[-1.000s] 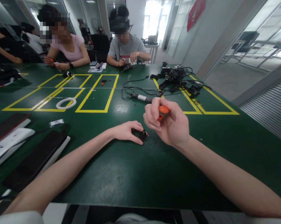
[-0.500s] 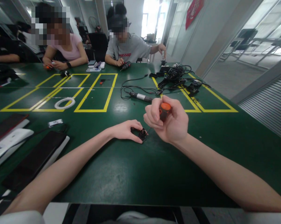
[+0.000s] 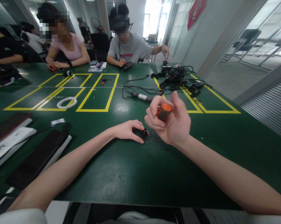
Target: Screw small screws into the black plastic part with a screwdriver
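Observation:
My left hand (image 3: 127,130) rests on the green table, thumb and fingers curved around a small black round part (image 3: 144,134) with a raised collar on top. The part stands on the tabletop. My right hand (image 3: 172,121) is raised just right of it, fingers wrapped round the orange-and-grey handle of a screwdriver (image 3: 164,112). Its thumb points up, off the handle. A thin shaft seems to run from under the right hand down toward the black part; whether its tip touches the part I cannot tell.
Beyond my right hand lie a black-and-silver cylindrical tool (image 3: 141,97) and a heap of black cables (image 3: 177,74). A white ring (image 3: 66,102) sits among yellow tape lines. Dark-and-white devices (image 3: 38,158) lie left of my left arm. Two people sit across the table, one touching a drill (image 3: 127,65).
My right thumb has lifted from the screwdriver handle, and the handle has tilted a little. My left hand keeps its hold on the black part. The whole view has shifted slightly.

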